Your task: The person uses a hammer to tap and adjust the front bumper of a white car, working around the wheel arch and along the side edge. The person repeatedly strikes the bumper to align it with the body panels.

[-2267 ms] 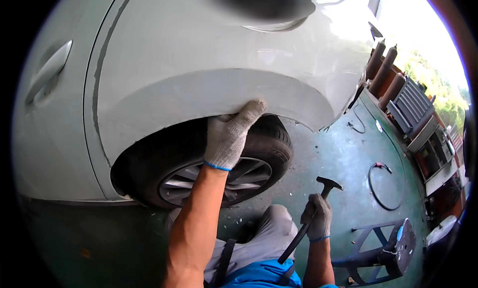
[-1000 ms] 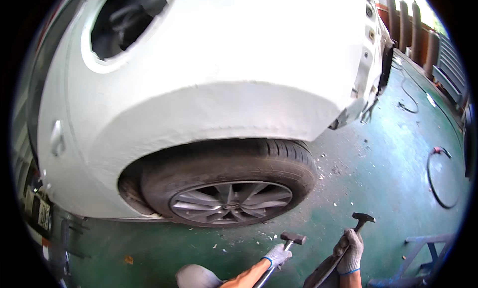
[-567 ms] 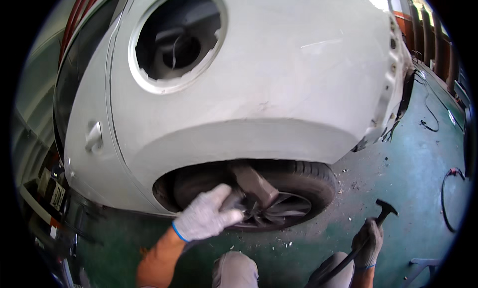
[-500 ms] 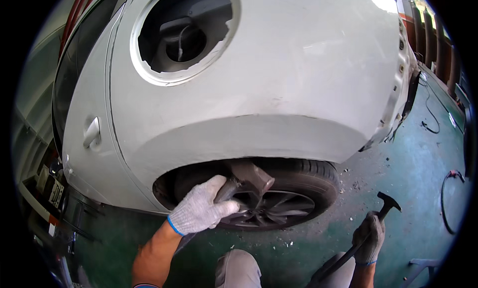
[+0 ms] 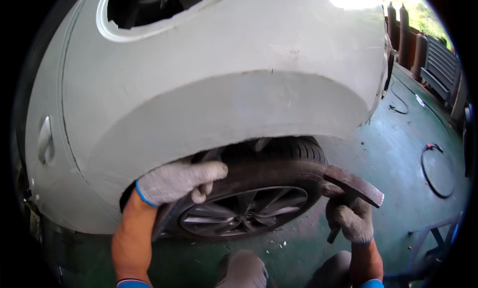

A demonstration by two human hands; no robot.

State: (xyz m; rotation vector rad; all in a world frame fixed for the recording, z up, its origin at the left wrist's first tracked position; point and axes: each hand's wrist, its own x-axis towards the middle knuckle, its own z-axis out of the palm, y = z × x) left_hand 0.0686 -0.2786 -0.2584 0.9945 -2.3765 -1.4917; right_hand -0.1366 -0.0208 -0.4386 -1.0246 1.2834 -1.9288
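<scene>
My left hand (image 5: 177,181), in a pale knit glove, is closed round the handle of a large hammer (image 5: 165,221). Its handle slants down past my wrist, while the head end is up inside the wheel arch, mostly hidden behind the fender lip. The white car's rear fender (image 5: 239,104) curves over my left hand, and the tire (image 5: 279,168) with its dark spoked wheel (image 5: 244,213) lies just right of it. My right hand (image 5: 351,218), also gloved, grips a body hammer (image 5: 354,185) by the handle, its blocky steel head raised beside the tire.
A jagged round opening (image 5: 154,9) with a pale rim is cut in the panel above. The door handle (image 5: 45,139) is at far left. On the green floor to the right lie a coiled cable (image 5: 423,171) and a blue metal stand (image 5: 433,243). Gas cylinders (image 5: 404,29) stand behind.
My left hand has pushed the large hammer's head up into the wheel arch. My right hand has risen, turning its hammer so the blocky head faces right. The view has shifted lower.
</scene>
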